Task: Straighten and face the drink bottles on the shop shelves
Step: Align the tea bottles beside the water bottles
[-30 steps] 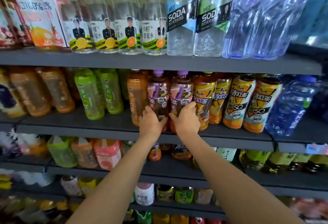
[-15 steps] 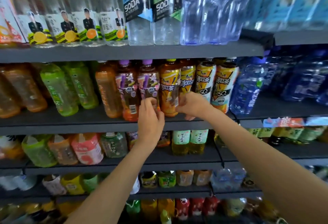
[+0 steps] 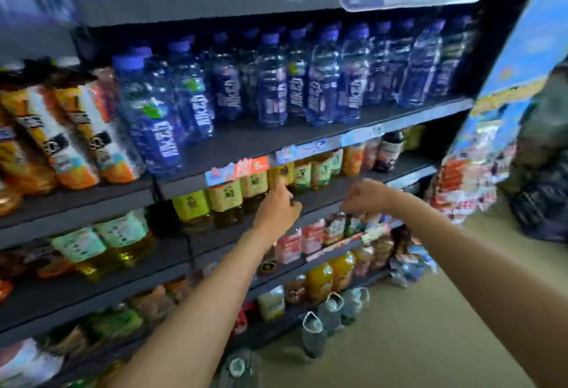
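left hand (image 3: 278,208) loosely curled near yellow tea bottles (image 3: 224,203); right hand (image 3: 364,200) fisted, holding nothing

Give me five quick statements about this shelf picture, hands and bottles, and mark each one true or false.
1. The blue water bottles stand on the shelf above the yellow-green tea bottles. True.
2. The left hand grips a blue water bottle. False: it reaches toward the tea bottles on the lower shelf and holds nothing that shows.
3. The right hand has its fingers curled. True.
4. The two hands touch each other. False: a gap lies between them.
5. The orange-labelled bottles stand right of the blue ones. False: they stand to the left.
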`<state>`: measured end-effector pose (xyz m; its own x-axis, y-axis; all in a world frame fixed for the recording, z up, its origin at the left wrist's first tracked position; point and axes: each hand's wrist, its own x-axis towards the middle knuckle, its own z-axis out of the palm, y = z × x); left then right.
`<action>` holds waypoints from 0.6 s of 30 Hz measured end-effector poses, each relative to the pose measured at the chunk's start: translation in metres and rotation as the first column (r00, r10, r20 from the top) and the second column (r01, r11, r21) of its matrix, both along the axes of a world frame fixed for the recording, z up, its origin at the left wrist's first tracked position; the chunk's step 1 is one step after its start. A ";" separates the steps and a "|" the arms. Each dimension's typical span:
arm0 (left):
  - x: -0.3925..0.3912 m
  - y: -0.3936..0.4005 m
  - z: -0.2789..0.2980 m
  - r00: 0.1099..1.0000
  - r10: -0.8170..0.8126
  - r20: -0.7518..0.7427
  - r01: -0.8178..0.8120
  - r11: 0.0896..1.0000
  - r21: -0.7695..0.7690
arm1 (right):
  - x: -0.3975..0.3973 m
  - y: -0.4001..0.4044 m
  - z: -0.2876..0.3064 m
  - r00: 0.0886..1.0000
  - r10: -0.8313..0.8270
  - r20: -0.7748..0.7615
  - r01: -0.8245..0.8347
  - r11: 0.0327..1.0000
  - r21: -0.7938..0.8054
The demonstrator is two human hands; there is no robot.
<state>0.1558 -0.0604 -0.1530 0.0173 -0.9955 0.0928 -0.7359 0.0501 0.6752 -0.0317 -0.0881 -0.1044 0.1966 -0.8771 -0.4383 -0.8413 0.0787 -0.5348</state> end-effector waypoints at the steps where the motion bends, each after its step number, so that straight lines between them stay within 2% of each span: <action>1: -0.025 -0.009 -0.003 0.999 -0.042 0.000 0.042 0.999 0.018 | -0.024 -0.006 -0.005 0.999 -0.033 0.015 0.033 0.999 0.025; 4: -0.084 -0.036 -0.005 0.985 -0.170 0.012 0.169 0.983 0.067 | -0.079 -0.027 -0.016 0.991 -0.126 0.056 0.127 0.992 -0.016; 7: -0.123 -0.067 -0.014 0.980 -0.197 0.002 0.195 0.974 0.110 | -0.116 -0.053 -0.034 0.987 -0.130 0.100 0.135 0.990 -0.050; 11: -0.159 -0.118 -0.034 0.986 -0.163 -0.042 0.168 0.975 0.144 | -0.153 -0.099 -0.060 0.989 -0.132 0.063 0.137 0.987 -0.083; 18: -0.220 -0.206 -0.061 0.993 0.027 -0.117 -0.001 0.975 0.220 | -0.208 -0.180 -0.085 0.980 -0.195 0.029 0.197 0.959 -0.202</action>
<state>-0.0642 -0.2666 -0.2141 0.0290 -0.9909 -0.1313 -0.6498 -0.1185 0.7508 -0.2399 -0.2676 -0.1891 0.0147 -0.9690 -0.2466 -0.8156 0.1310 -0.5636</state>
